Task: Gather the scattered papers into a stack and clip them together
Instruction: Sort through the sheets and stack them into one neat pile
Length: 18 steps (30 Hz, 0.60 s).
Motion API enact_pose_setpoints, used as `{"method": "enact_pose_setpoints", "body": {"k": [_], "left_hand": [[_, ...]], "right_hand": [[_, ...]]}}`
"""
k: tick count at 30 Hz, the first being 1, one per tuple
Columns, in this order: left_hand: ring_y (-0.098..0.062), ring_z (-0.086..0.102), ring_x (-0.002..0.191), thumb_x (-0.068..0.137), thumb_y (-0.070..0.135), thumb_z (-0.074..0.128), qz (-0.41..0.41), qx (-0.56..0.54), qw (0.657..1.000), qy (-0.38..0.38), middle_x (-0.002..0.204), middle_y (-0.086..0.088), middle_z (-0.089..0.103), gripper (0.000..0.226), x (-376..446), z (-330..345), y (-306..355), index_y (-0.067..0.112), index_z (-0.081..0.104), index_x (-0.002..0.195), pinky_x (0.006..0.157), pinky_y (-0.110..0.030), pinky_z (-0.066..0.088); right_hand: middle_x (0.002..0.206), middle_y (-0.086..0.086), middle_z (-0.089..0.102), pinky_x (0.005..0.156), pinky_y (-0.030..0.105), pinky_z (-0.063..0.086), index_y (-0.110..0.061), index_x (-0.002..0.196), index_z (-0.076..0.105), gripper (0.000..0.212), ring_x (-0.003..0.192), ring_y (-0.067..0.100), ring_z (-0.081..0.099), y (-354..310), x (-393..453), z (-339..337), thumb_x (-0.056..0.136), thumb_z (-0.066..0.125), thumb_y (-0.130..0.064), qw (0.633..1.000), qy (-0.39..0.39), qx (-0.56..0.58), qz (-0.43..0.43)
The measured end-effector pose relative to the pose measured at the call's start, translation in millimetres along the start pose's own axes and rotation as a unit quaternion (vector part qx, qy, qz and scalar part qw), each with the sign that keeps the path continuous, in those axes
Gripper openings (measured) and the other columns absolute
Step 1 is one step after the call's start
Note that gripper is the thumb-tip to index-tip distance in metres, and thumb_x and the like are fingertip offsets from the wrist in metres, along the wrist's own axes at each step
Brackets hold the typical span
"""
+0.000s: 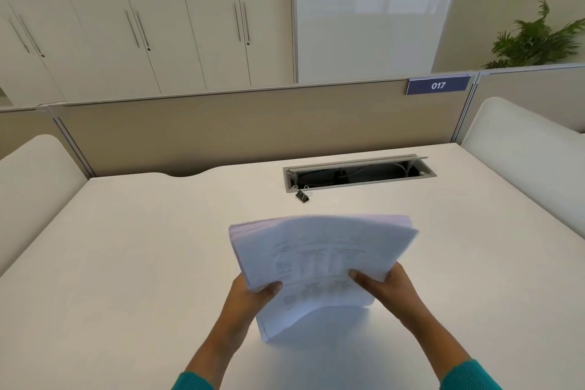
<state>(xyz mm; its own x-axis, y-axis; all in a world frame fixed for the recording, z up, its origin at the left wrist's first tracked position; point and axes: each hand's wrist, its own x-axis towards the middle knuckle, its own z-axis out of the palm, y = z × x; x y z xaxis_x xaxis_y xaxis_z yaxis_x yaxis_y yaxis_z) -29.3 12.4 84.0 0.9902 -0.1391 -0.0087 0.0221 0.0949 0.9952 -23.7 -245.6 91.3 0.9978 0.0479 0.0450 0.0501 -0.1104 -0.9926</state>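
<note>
White desk (133, 263), open cable tray (359, 172), beige partition (221, 123), cabinets (152, 16) behind.

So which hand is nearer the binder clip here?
Left, narrowly, judging by this view. The binder clip lies beyond both hands; the left hand grips the paper stack below it, the right hand farther right.

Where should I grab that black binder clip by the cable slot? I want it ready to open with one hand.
Both hands, left hand and right hand, hold the paper stack, so one must let go first. The binder clip lies on the desk with its wire handles toward the cable slot. Probably come from above and pinch those handles; finer detail is too small to tell.
</note>
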Motion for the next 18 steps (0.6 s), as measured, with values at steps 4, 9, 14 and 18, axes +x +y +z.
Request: {"method": "enact_pose_setpoints", "body": {"k": [4,9,14,18], "left_hand": [[-0.024,0.067,0.092,0.058,0.04,0.074,0.014,0.017,1.0,-0.006,0.102,-0.004,0.071,0.048,1.6,3.4,17.0,0.028,0.066,0.103,0.078,-0.037,0.058],[-0.024,0.068,0.091,0.069,0.028,0.069,0.012,0.013,1.0,-0.004,0.103,-0.002,0.071,0.034,3.5,3.3,16.9,0.031,0.066,0.103,0.076,-0.038,0.058],[-0.023,0.068,0.092,0.07,0.027,0.067,-0.019,0.013,1.0,0.009,0.104,-0.002,0.072,0.032,-0.3,4.1,-3.0,0.032,0.067,0.102,0.079,-0.037,0.057],[-0.02,0.067,0.093,0.071,0.026,0.066,-0.046,0.024,0.998,0.016,0.1,-0.002,0.072,0.03,-3.7,5.6,-19.8,0.026,0.067,0.101,0.077,-0.029,0.056]], "right_hand": [[0.091,-0.022,0.072,0.063,0.008,0.051,-0.045,0.09,0.069,0.036,0.084,-0.003,0.067,-5.8,-0.3,2.3,0.063,0.079,-0.022,1.0,-0.017,-0.001,-0.021],[0.095,-0.022,0.071,0.064,0.01,0.052,-0.047,0.096,0.066,0.043,0.088,-0.002,0.066,-8.5,1.8,3.5,0.068,0.079,-0.017,0.999,-0.008,0.008,-0.043],[0.094,-0.021,0.071,0.064,0.01,0.051,-0.037,0.091,0.069,0.038,0.087,-0.001,0.067,14.2,0.8,7.4,0.072,0.076,-0.005,1.0,0.014,0.004,-0.018],[0.082,-0.02,0.073,0.062,0.007,0.05,-0.032,0.087,0.067,0.032,0.079,-0.006,0.066,35.9,-3.3,11.7,0.07,0.078,-0.007,0.999,0.031,-0.028,0.021]]}}
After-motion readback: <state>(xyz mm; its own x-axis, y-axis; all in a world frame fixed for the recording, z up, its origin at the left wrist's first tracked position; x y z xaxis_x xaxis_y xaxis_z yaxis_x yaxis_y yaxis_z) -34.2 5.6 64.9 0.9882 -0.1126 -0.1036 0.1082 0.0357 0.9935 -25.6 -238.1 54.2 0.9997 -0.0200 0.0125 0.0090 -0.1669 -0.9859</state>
